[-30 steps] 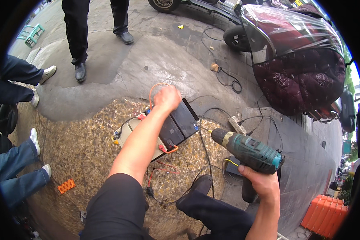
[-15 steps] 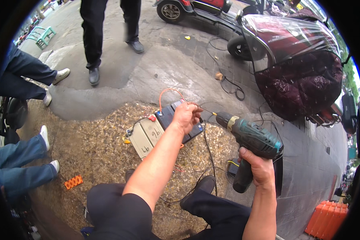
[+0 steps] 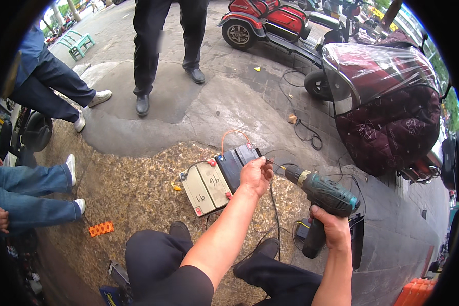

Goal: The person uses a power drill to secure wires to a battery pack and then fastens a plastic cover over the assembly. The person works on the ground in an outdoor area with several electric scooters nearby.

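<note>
Head view: your right hand has its fingers wrapped round the handle of a teal-and-black drill, bit pointing toward your left hand. That hand's fingers are curled narrow; whether they pinch anything, I cannot tell. Beside it, black batteries adjoin beige batteries on pebbly ground.

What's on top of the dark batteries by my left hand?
An orange wire arches over the far end of the dark batteries. Your left hand covers their near right part, so anything there can't be seen.
</note>
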Demonstrator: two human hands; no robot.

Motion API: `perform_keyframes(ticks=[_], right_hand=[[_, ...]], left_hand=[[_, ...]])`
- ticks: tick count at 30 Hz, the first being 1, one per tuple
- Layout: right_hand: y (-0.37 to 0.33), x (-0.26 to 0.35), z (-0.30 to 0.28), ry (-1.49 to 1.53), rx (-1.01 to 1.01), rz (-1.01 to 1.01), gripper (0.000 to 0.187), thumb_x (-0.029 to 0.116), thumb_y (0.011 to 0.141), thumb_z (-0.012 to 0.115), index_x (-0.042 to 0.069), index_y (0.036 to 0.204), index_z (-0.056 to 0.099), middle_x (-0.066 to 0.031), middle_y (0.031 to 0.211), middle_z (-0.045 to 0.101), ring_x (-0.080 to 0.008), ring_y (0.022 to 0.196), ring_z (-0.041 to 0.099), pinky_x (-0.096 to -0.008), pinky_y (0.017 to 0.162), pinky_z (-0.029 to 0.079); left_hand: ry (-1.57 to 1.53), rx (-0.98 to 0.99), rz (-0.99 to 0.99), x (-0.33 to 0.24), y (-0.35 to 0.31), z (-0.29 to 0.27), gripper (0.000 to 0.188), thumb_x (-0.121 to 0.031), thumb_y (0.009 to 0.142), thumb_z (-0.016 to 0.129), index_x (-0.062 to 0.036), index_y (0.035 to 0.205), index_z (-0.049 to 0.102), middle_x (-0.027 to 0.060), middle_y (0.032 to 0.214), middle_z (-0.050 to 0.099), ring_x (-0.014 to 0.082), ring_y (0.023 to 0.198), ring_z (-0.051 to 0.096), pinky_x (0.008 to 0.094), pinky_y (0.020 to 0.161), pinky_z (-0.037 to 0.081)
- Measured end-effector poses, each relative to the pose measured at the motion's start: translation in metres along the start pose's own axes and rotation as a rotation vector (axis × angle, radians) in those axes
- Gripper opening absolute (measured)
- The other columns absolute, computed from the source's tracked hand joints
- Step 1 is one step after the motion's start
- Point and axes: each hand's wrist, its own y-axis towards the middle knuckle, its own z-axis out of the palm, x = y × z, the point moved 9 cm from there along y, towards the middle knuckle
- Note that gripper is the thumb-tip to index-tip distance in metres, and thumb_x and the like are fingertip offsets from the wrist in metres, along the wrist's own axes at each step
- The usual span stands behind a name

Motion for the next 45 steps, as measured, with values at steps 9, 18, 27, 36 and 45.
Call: perform_keyframes(ticks=[9, 18, 27, 36, 45], right_hand=[[0.008, -0.008, -0.005, 0.199, 0.037, 0.048, 0.027, 0.005, 0.079, 0.074, 0.002, 0.104, 0.065, -0.0050, 0.082, 0.064, -0.0191, 0.067, 0.063, -0.0355, 0.062, 0.055], [0.021, -0.029, -0.001, 0.656, 0.242, 0.162, 0.036, 0.021, 0.080, 0.072, -0.001, 0.106, 0.059, -0.0124, 0.078, 0.062, -0.0299, 0.068, 0.064, -0.0459, 0.067, 0.056], [0.017, 0.005, -0.001, 0.803, 0.393, -0.114, 0.045, 0.037, 0.081, 0.070, 0.004, 0.109, 0.058, -0.0108, 0.076, 0.058, -0.0315, 0.068, 0.061, -0.0509, 0.067, 0.053], [0.019, 0.000, -0.037, 0.678, 0.268, -0.104, 0.048, 0.038, 0.083, 0.071, 0.002, 0.114, 0.059, -0.0094, 0.080, 0.059, -0.0266, 0.075, 0.060, -0.0457, 0.073, 0.049], [0.031, -0.005, -0.034, 0.616, 0.207, -0.073, 0.052, 0.036, 0.080, 0.074, 0.001, 0.115, 0.058, -0.0101, 0.080, 0.060, -0.0270, 0.074, 0.062, -0.0459, 0.074, 0.051]], left_hand=[[0.089, 0.160, -0.044, -0.017, 0.004, 0.025, 0.019, -0.014, 0.095, 0.054, 0.0026, 0.098, 0.062, 0.0085, 0.082, 0.066, 0.0166, 0.065, 0.061, 0.0274, 0.058, 0.052], [0.133, 0.400, 0.078, -0.068, -0.056, 0.126, 0.008, -0.013, 0.098, 0.052, -0.0074, 0.103, 0.055, 0.0130, 0.099, 0.066, 0.0177, 0.073, 0.063, 0.0315, 0.063, 0.055], [0.165, 0.612, -0.012, -0.057, -0.094, 0.186, 0.016, -0.022, 0.096, 0.059, -0.0101, 0.106, 0.059, 0.0111, 0.104, 0.067, 0.0189, 0.080, 0.064, 0.0297, 0.068, 0.053], [1.981, -0.201, 0.822, -0.158, 0.066, 0.064, 0.047, -0.028, 0.081, 0.069, -0.0024, 0.120, 0.063, 0.0234, 0.121, 0.062, 0.0382, 0.115, 0.060, 0.0450, 0.098, 0.049], [2.131, 0.041, 0.433, -0.140, 0.105, 0.052, 0.042, -0.029, 0.087, 0.065, -0.0079, 0.124, 0.066, 0.0194, 0.122, 0.066, 0.0321, 0.118, 0.061, 0.0397, 0.101, 0.047]])
